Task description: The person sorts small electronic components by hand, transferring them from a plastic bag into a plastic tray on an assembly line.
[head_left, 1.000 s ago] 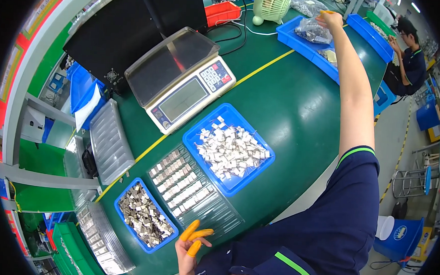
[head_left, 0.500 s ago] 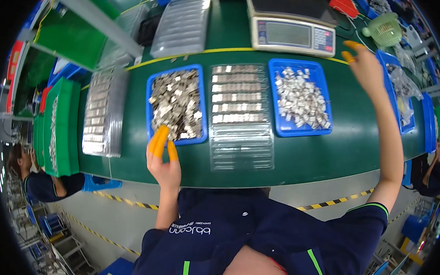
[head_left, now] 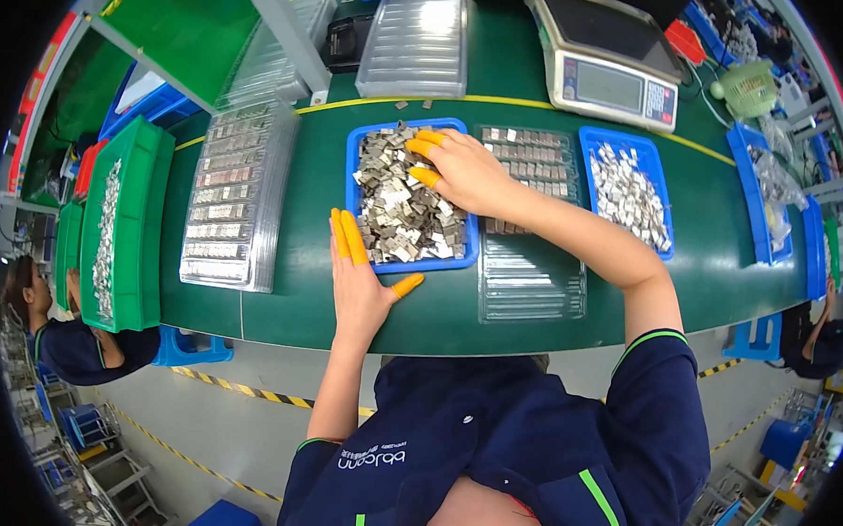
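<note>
My left hand (head_left: 359, 298), with yellow finger cots on the fingertips, is spread at the lower left corner of a blue tray (head_left: 472, 246). Its fingers lie along the rim, and nothing is in them. Small silvery metal pieces (head_left: 409, 227) are heaped in that tray. Over the upper right of the heap reaches my right hand (head_left: 470, 176), also in yellow finger cots. Its fingers are apart and touch or hover just above the pieces; no piece shows between them. My right forearm crosses a clear plastic blister tray (head_left: 533, 296), whose far rows hold such pieces.
Right of the blister tray is another blue tray (head_left: 667, 198) of whitish metal pieces (head_left: 627, 192). A weighing scale (head_left: 613, 88) stands behind. Filled blister trays (head_left: 227, 198) are stacked at left, beside a green bin (head_left: 140, 241). A metal post (head_left: 286, 36) rises near the back left.
My right hand has swung from beside the scale at the right to over the heaped blue tray. My left hand has moved from the heap to the tray's corner. The view has shifted.
</note>
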Tool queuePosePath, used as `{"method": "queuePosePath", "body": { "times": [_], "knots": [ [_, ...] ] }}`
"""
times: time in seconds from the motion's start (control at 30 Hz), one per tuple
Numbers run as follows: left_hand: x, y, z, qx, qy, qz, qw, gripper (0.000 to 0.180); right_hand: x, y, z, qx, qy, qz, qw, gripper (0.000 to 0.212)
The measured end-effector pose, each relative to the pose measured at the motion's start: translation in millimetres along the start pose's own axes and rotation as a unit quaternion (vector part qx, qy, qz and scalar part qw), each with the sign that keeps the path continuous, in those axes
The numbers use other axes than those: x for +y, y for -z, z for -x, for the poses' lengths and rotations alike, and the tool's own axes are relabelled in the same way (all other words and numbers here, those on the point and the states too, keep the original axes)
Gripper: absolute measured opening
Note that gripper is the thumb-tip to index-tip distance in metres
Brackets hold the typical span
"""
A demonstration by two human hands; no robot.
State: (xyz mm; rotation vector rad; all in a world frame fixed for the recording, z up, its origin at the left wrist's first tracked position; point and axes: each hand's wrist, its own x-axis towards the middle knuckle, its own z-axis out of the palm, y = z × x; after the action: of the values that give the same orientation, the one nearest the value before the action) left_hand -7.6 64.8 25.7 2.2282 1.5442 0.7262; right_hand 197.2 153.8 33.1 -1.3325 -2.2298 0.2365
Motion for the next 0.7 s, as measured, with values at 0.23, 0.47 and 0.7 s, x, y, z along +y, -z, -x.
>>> {"method": "queuePosePath", "body": {
  "times": [0.23,0.47,0.7],
  "knots": [
    [-26.8,-13.0,7.1,0.018,0.049,-0.005,0.999,0.096,47.9,17.4,-62.6,0.006,0.033,0.149,0.988,0.02],
    [-26.5,-6.1,2.0,0.04,0.03,-0.004,0.999,0.091,58.9,4.5,-109.9,-0.111,0.306,0.293,0.899,0.03],
    [-33.4,-5.4,10.3,0.104,0.026,0.034,0.994,0.072,77.0,-0.5,-108.2,-0.158,0.348,0.356,0.853,0.033]
  ]
}}
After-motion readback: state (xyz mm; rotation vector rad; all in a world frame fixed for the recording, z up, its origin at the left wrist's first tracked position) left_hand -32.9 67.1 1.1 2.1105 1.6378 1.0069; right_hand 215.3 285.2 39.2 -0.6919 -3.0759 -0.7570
